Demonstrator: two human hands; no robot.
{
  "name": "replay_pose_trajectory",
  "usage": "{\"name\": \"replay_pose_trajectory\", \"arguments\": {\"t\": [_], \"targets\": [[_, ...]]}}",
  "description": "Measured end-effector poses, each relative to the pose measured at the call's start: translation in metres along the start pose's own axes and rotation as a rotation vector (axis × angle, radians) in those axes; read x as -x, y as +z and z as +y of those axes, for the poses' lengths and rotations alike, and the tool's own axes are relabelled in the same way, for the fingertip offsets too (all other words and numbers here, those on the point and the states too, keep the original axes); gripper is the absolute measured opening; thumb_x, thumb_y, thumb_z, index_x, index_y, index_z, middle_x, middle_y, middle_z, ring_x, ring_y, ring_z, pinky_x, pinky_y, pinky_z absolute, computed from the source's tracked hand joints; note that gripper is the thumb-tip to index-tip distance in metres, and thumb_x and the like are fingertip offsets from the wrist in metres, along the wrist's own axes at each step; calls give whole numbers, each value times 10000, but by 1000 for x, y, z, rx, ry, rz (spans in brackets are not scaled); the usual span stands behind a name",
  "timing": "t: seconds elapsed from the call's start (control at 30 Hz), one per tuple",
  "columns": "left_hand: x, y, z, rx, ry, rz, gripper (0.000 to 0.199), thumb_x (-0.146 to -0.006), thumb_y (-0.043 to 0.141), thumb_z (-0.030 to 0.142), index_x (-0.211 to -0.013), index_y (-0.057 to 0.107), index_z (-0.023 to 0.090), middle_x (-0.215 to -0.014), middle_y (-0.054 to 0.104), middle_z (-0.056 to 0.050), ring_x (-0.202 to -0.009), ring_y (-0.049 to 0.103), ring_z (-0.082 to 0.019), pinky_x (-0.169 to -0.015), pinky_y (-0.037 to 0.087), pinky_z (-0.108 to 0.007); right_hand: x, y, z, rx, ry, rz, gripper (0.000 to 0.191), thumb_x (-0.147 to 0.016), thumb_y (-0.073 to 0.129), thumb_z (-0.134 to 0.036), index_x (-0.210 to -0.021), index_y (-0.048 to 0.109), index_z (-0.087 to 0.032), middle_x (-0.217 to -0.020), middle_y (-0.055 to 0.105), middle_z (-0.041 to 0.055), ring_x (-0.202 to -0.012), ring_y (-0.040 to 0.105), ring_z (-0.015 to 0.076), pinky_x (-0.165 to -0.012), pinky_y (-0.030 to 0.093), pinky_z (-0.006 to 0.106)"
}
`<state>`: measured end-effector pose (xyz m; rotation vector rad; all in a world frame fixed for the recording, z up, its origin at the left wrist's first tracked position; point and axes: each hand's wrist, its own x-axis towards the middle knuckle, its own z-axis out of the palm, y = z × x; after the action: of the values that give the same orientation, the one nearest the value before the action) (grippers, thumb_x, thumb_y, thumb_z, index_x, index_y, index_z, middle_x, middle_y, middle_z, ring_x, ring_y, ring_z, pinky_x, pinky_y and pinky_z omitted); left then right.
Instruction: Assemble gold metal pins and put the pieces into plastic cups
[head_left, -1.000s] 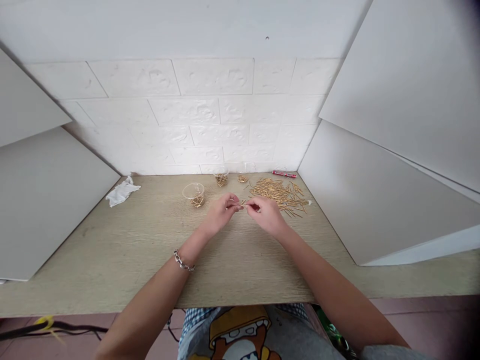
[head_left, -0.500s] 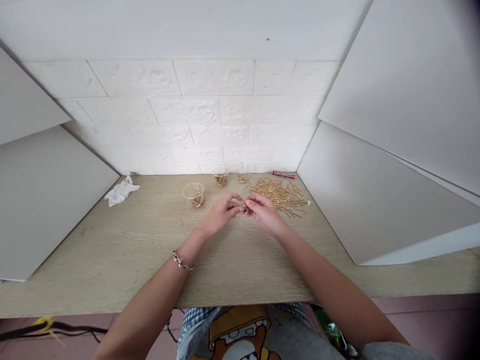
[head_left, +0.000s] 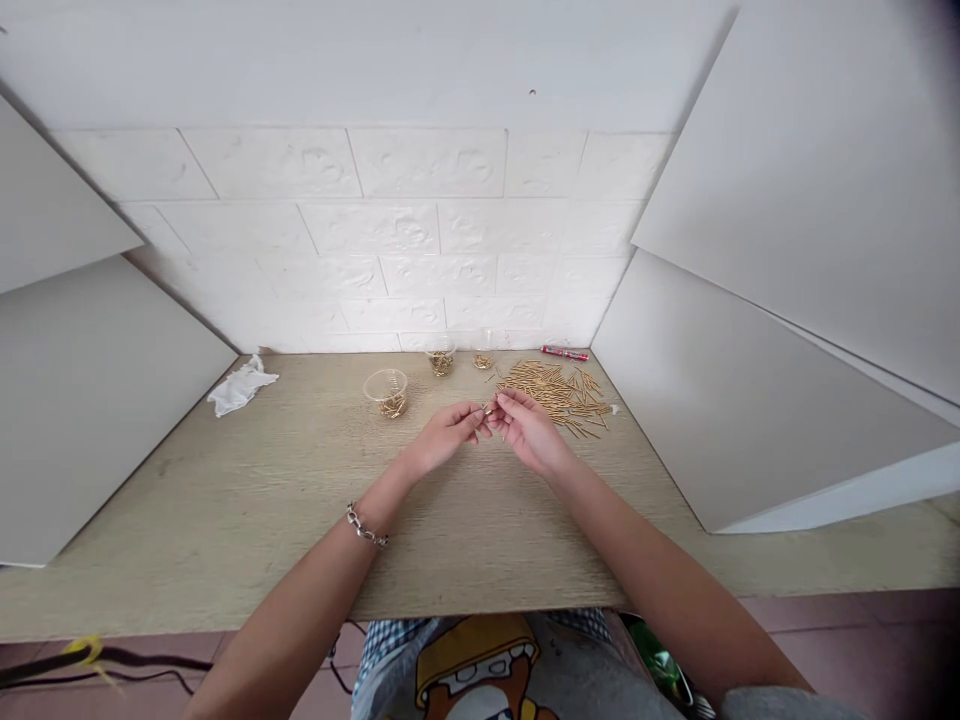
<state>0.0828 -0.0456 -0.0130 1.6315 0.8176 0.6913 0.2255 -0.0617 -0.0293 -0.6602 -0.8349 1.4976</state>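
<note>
Over the middle of the table, my left hand (head_left: 448, 433) and my right hand (head_left: 527, 428) meet at the fingertips. Both are closed in a pinch around something small and thin, partly hidden by the fingers; I cannot make out what it is. A pile of gold-coloured rods (head_left: 551, 393) lies just behind and to the right of my right hand. Left of my left hand stands a clear round cup (head_left: 386, 390) with small gold pieces inside. Farther back are a second clear cup (head_left: 441, 360) and a smaller container (head_left: 483, 360), both holding gold pieces.
A red tube (head_left: 565, 353) lies by the back wall. White crumpled tissue (head_left: 242, 385) rests at the far left of the wooden table (head_left: 300, 520). Grey-white panels (head_left: 750, 400) stand on both sides. Cables hang below the front edge at the left.
My left hand's fingers have closed in and turned lower, its thumb now along the small item. My right hand's fingers have shifted and spread a little beneath the pinch. The view has tilted slightly.
</note>
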Motion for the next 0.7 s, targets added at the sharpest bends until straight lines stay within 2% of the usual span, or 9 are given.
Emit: {"name": "replay_pose_trajectory", "arguments": {"t": [0.07, 0.13, 0.2, 0.27, 0.37, 0.5, 0.7], "targets": [[-1, 0, -1, 3, -12, 8, 275, -787, 451, 393, -753, 536, 134, -701, 553, -7, -615, 481, -87, -619, 406, -225, 0, 1, 1, 17, -3, 12, 183, -642, 658, -303, -711, 546, -177, -654, 551, -19, -562, 504, 76, -536, 424, 210], [-2, -1, -3, -4, -21, 37, 255, -777, 463, 382, -753, 530, 137, -716, 568, -10, -624, 483, -90, -629, 406, -230, -1, 0, 3, 86, -36, 97, 226, -646, 643, -362, -721, 529, -182, -684, 545, -23, -510, 477, 63, -460, 386, 196], [-3, -1, -4, -21, -24, 81, 232, -768, 472, 367, -756, 523, 141, -737, 584, -15, -637, 488, -93, -638, 407, -233, -1, -1, 2, 224, -97, 219, 268, -679, 586, -438, -715, 502, -187, -708, 530, -27, -440, 421, 46, -373, 305, 184], [-4, -2, -5, -46, -20, 125, 216, -764, 470, 354, -755, 522, 145, -750, 594, -16, -644, 492, -95, -644, 408, -233, -2, -4, -1, 407, -155, 279, 296, -733, 496, -482, -699, 473, -189, -695, 509, -31, -403, 377, 42, -343, 254, 188], [-5, -4, -6, -83, -3, 177, 205, -759, 467, 341, -747, 530, 147, -744, 600, -15, -642, 498, -96, -644, 412, -232, -1, -7, -8, 730, -240, 240, 256, -775, 444, -432, -705, 485, -189, -652, 504, -30, -441, 401, 66, -403, 305, 203], [-6, -6, -7, -134, -9, 252, 205, -748, 473, 333, -762, 554, 145, -766, 624, -25, -632, 519, -101, -629, 422, -232, 1, -9, -14, 1110, -381, 199, 148, -749, 506, -298, -711, 579, -175, -666, 574, -1, -533, 462, 100, -526, 366, 232], [-5, -6, -15, -288, 28, 295, 265, -765, 448, 373, -804, 596, 156, -772, 646, -27, -643, 544, -114, -607, 426, -234, 2, -9, -7, 1276, -570, 136, 114, -745, 524, -202, -738, 635, -176, -710, 625, 15, -558, 493, 106, -562, 388, 232]]}}
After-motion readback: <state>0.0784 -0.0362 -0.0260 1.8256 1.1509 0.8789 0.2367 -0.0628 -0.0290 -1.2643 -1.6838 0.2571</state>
